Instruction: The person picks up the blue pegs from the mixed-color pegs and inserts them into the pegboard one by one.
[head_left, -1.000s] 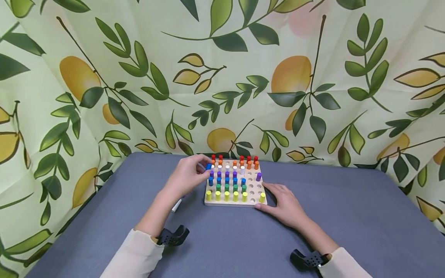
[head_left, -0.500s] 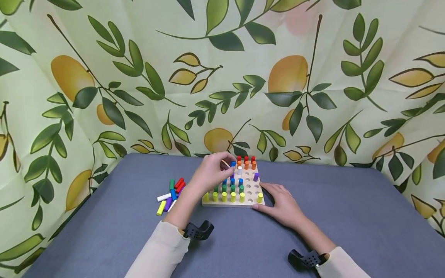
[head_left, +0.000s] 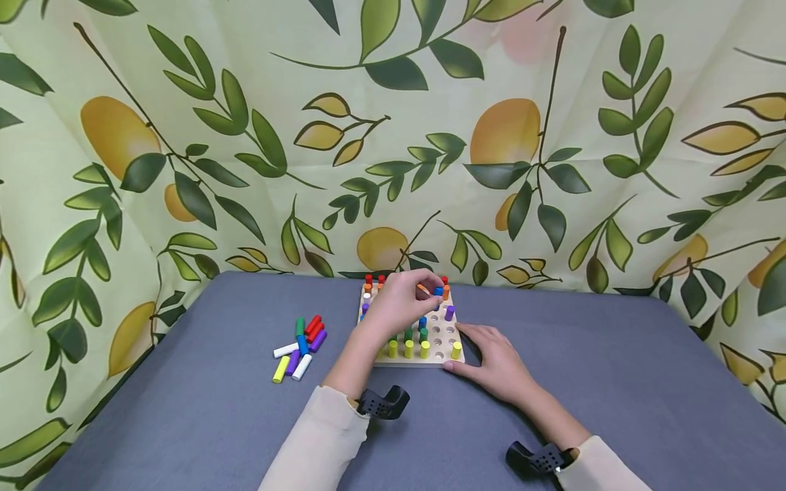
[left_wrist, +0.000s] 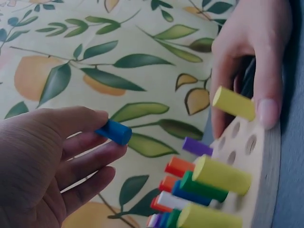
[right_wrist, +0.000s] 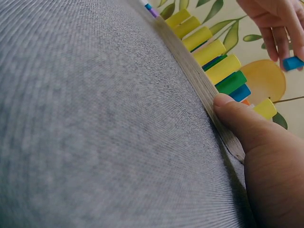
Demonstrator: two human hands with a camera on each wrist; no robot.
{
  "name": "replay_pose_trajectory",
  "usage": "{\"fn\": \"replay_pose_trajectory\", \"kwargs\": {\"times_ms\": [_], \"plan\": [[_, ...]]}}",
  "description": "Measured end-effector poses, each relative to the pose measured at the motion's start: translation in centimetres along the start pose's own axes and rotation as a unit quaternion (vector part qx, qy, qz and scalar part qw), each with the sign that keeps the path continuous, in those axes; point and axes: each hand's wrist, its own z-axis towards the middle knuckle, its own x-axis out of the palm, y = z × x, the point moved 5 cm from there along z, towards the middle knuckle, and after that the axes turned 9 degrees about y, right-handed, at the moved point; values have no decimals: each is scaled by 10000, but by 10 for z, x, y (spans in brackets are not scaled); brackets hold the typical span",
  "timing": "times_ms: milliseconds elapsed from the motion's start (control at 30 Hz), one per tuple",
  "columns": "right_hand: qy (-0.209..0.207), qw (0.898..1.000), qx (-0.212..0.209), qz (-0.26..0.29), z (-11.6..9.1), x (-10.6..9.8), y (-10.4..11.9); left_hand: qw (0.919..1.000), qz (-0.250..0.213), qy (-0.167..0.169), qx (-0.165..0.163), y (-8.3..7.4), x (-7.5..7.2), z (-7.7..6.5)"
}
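My left hand (head_left: 399, 305) pinches a blue peg (left_wrist: 115, 132) between thumb and fingertips, above the far right part of a wooden pegboard (head_left: 417, 364). In the left wrist view the peg is tilted and clear of the board. Rows of coloured pegs stand in the board; my left hand hides many of them in the head view. A lone yellow peg (head_left: 456, 350) is in the near right corner, and a purple peg (head_left: 450, 313) stands farther back. My right hand (head_left: 496, 361) holds the board's right side, thumb at the front edge and fingers along the side.
Left of the board lies a loose pile of several pegs, among them a green peg (head_left: 300, 326), a red peg (head_left: 316, 333), a white peg (head_left: 285, 350) and a yellow peg (head_left: 280, 369). Behind the blue-grey table (head_left: 202, 409) hangs a leaf-patterned cloth (head_left: 245, 170).
With the blue peg, my left hand has moved right from the board's left edge to its far right part. The loose pile has come into view. My right hand stays at the board.
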Motion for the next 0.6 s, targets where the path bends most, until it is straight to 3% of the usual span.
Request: {"fn": "replay_pose_trajectory", "kwargs": {"times_ms": [600], "plan": [[1, 10000, 30, -6, -1, 0, 0, 9990, 193, 277, -302, 15, 20, 9]]}}
